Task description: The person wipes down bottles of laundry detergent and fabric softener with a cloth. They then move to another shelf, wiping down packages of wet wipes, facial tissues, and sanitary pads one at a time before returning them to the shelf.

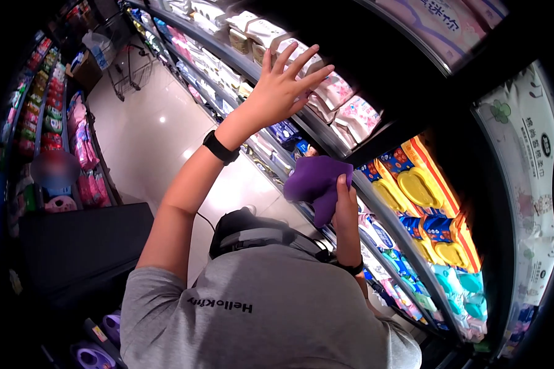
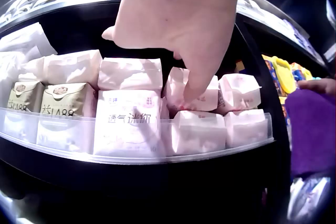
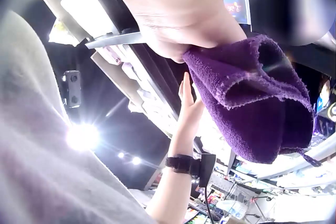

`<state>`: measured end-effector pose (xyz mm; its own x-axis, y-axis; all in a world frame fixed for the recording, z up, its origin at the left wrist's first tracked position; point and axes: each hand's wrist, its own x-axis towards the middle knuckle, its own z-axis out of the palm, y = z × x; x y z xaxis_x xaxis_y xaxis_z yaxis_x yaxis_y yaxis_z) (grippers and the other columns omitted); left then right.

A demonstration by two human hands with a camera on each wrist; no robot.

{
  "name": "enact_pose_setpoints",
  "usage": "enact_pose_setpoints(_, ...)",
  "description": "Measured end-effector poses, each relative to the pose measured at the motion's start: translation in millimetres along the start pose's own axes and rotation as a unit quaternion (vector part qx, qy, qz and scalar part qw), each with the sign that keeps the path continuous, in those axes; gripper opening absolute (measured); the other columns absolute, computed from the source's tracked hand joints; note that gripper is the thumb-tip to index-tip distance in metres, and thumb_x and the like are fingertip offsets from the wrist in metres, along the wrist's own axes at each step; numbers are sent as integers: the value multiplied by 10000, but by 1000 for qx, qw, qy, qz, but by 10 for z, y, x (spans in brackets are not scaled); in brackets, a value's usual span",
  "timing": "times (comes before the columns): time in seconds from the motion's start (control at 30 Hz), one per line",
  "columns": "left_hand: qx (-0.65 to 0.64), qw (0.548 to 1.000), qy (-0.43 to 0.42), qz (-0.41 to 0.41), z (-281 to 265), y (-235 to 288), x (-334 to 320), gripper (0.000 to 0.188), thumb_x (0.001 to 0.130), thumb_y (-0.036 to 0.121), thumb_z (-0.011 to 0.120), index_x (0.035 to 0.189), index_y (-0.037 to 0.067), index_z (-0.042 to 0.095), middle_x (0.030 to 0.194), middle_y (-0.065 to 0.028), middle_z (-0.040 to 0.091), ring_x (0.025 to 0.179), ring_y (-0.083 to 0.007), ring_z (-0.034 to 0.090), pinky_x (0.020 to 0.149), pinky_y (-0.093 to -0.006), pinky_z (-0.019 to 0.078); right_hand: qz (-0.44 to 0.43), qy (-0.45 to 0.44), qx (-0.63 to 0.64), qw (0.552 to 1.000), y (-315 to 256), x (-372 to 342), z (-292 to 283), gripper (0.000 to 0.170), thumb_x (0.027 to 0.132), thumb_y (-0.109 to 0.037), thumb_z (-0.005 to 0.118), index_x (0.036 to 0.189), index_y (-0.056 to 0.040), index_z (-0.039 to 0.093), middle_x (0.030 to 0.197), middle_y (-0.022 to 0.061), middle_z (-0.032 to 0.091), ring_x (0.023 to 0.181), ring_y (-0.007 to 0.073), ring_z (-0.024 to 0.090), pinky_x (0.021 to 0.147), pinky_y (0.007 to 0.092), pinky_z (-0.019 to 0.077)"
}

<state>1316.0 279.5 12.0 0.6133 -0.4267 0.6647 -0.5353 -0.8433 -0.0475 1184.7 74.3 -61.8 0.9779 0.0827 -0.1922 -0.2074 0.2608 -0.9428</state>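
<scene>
My left hand (image 1: pixel 278 91) is stretched out with its fingers spread, over a shelf of soft packs. In the left wrist view, one finger of it reaches down at a pink pack (image 2: pixel 177 88), overlapping its top. Beside that stands a white pack (image 2: pixel 128 121) with printed lettering. Lower and nearer the body, my right hand (image 1: pixel 347 212) pinches a purple cloth (image 1: pixel 317 181), with the thumb lying along its edge. In the right wrist view the purple cloth (image 3: pixel 247 113) hangs in loose folds; the fingers behind it are hidden.
A clear plastic lip (image 2: pixel 220 148) runs along the shelf front. Yellow-lidded wipe packs (image 1: pixel 420 187) fill the shelf to the right. Behind, across the pale floor (image 1: pixel 148 123), stand a shopping cart (image 1: pixel 128 77) and another stocked shelf (image 1: pixel 49 117).
</scene>
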Motion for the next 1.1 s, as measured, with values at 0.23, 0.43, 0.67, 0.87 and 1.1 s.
enact_pose_setpoints(0.23, -162, 972, 89, -145, 20, 9, -701, 449, 696, 88, 627, 1126, 99, 501, 1119, -128, 431, 1020, -307, 421, 865, -382, 370, 59, -41, -34, 997, 304, 177, -204, 423, 891, -370, 467, 1065, 8, 541, 979, 63, 576, 891, 121, 513, 807, 243, 389)
enact_pose_setpoints(0.43, -287, 937, -118, -159, 513, 11, -1249, 241, 742, 94, 579, 973, 32, 550, 985, -130, 522, 932, -306, 499, 818, -362, 410, 81, -144, -284, 944, 285, 142, -309, 439, 890, -402, 443, 977, 4, 584, 761, 41, 589, 661, 90, 510, 615, 233, 411)
enact_pose_setpoints(0.67, -394, 893, -217, 6, 1195, 272, -1097, 507, 667, 99, 650, 1133, 31, 463, 1059, -147, 496, 1020, -326, 460, 861, -378, 401, 190, -159, -397, 884, 247, 169, 63, 409, 878, -349, 466, 843, 50, 550, 675, 135, 568, 635, 199, 531, 630, 312, 424)
enact_pose_setpoints(0.87, -282, 887, -325, 168, 1741, 388, -937, 556, 603, 152, 692, 1101, 26, 479, 1106, -139, 509, 1092, -315, 435, 900, -350, 373, 60, -32, -315, 947, 515, 216, 136, 413, 880, -372, 462, 963, 19, 566, 790, 142, 612, 720, 203, 556, 714, 307, 427)
enact_pose_setpoints(1.1, -253, 841, -436, 195, 2077, 441, -813, 676, 550, 234, 704, 1150, 64, 445, 1067, -171, 549, 993, -312, 535, 817, -409, 442, 86, 152, -262, 949, 579, -221, 226, 443, 895, -390, 428, 961, 16, 594, 797, 86, 621, 756, 160, 555, 733, 277, 428)
